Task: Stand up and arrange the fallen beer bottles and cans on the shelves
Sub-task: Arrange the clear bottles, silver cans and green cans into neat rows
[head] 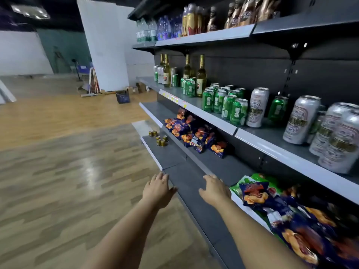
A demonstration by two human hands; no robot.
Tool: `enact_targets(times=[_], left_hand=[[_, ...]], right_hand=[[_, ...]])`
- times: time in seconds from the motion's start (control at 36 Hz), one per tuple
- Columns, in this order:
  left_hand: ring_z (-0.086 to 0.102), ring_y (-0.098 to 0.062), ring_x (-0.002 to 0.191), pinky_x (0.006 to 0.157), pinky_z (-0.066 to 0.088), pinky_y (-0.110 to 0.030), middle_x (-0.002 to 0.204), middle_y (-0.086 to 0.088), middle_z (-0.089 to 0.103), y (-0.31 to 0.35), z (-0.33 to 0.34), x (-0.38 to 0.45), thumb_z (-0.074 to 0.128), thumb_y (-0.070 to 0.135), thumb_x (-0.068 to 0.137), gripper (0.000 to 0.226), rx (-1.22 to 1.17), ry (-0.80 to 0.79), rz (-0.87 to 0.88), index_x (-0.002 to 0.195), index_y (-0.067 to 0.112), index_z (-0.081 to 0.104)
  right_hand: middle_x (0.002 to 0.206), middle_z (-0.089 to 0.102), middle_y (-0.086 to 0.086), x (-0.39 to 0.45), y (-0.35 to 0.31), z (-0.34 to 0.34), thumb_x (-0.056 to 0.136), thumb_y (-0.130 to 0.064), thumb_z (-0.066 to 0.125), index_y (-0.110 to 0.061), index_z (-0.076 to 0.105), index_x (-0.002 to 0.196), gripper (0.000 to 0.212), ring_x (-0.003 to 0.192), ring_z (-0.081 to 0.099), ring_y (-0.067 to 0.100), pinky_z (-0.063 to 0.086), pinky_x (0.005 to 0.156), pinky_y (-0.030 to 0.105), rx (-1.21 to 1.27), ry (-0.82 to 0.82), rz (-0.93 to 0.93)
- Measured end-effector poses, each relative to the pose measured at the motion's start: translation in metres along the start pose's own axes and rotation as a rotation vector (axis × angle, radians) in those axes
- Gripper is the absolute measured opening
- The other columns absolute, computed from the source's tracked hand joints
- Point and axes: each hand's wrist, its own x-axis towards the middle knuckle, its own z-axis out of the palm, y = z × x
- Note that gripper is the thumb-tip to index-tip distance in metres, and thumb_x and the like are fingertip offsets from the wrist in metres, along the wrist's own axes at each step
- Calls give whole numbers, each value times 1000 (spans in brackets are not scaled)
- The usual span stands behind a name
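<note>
We see two bare forearms, with no sleeves reaching them. Our left hand and right hand wear no gloves, rings, watches or bands.

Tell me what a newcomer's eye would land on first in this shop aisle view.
First, the two bare hands, left hand and right hand, reaching out empty and open over the dark grey lower shelf. Next, the middle shelf on the right, crowded with upright bright green beer cans and tall silver beer cans, with gold-necked glass beer bottles farther back. Below them lie blue-and-orange snack bags.
</note>
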Motion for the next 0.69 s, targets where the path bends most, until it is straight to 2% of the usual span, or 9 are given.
enact_targets(times=[0.17,0.33,0.5,0.69], left_hand=[[27,-24,143,114,28,-37,155,-7,31,-19,-26,75,39,52,99,62,43,-3,3,147,13,32],[28,-26,143,115,29,-37,155,-9,31,-48,-32,133,40,53,98,65,23,-12,-24,148,11,31],[30,-26,142,113,32,-39,155,-9,31,-87,-39,210,40,53,98,64,4,-20,-32,147,12,32],[33,-26,140,113,32,-39,153,-8,33,-140,-61,315,40,53,98,66,23,-26,58,148,12,30]], right_hand=[[157,27,0,83,-25,-11,97,-38,51,-20,24,152,64,140,31,24,35,108,39,12,-47,-39],[160,18,1,149,-47,-10,96,-43,52,-21,17,153,71,143,24,26,31,111,41,-31,-86,-58],[162,13,1,232,-79,-8,95,-46,52,-22,17,153,73,145,20,27,26,115,43,-54,-81,-53],[159,19,1,325,-125,-9,95,-44,53,-20,22,151,69,141,27,29,31,111,45,-67,-35,7]])
